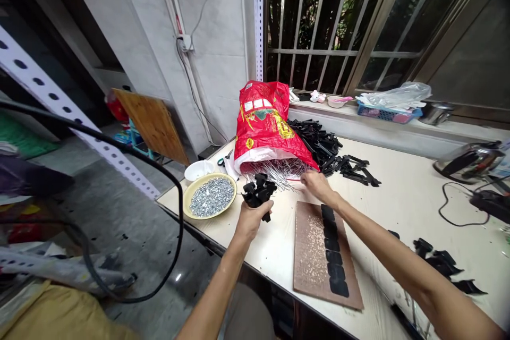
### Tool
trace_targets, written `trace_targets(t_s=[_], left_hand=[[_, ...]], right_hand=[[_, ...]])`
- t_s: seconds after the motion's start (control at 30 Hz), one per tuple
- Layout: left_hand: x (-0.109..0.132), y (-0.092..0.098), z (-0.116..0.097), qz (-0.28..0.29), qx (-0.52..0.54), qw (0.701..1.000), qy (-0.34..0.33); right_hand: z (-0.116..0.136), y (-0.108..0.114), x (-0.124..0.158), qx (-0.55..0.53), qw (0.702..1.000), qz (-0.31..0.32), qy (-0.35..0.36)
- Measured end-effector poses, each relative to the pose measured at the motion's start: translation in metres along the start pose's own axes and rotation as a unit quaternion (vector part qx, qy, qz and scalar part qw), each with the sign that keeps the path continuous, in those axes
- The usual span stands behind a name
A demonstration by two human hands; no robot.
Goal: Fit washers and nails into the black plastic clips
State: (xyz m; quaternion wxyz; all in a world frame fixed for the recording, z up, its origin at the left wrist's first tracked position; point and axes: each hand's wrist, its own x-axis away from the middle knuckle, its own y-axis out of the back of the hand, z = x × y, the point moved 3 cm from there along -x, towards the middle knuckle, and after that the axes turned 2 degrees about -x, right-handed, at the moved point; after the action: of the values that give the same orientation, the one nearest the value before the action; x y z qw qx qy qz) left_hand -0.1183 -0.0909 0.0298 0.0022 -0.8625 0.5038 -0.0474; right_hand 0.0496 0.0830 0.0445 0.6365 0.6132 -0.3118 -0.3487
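- Left of the left fingers, on the tabletop (402, 196): a pale-yellow bowl (187, 203) of small metal pieces.
- Left hand (251, 221): fingers wrapped around a bunch of black plastic parts (258, 189), forearm reaching forward.
- Beyond and between both hands: thin metal rods (279, 172) in the mouth of a red bag (258, 135), long axes slanting mostly nearward and right.
- Right hand (317, 185): nearer, just right of the rods; arm outstretched, fingers bent; cannot tell whether they grip one.
- Nearward of the right fingers: a brown board (308, 271) bearing black pads (333, 256).
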Motion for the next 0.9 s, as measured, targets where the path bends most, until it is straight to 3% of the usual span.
trace_targets(t_s=[0.07,0.13,0.2,0.3,0.5,0.67,0.77,0.9], left_hand=[[-0.003,0.001,0.001,0.013,0.045,0.999,0.027],[-0.004,0.001,0.001,0.021,0.064,0.996,0.052],[-0.004,-0.003,-0.001,0.035,0.063,0.995,0.064],[-0.002,-0.010,-0.008,0.065,0.031,0.995,0.067],[0.001,-0.018,-0.020,0.118,-0.043,0.992,0.030],[-0.004,-0.017,-0.017,0.113,-0.131,0.985,-0.027],[-0.007,-0.016,-0.013,0.088,-0.170,0.980,-0.050],[-0.007,-0.014,-0.011,0.048,-0.186,0.979,-0.061]], right_hand=[[-0.009,0.028,0.008,0.001,0.998,-0.054,0.012],[-0.008,0.061,0.021,-0.014,0.988,-0.137,0.074],[0.003,0.090,0.037,-0.035,0.965,-0.203,0.162],[0.026,0.117,0.055,-0.040,0.934,-0.237,0.265],[0.051,0.126,0.065,-0.008,0.898,-0.221,0.381],[0.058,0.128,0.069,0.000,0.884,-0.177,0.433],[0.061,0.127,0.067,-0.063,0.879,-0.153,0.446],[0.057,0.119,0.052,-0.231,0.863,-0.132,0.429]])
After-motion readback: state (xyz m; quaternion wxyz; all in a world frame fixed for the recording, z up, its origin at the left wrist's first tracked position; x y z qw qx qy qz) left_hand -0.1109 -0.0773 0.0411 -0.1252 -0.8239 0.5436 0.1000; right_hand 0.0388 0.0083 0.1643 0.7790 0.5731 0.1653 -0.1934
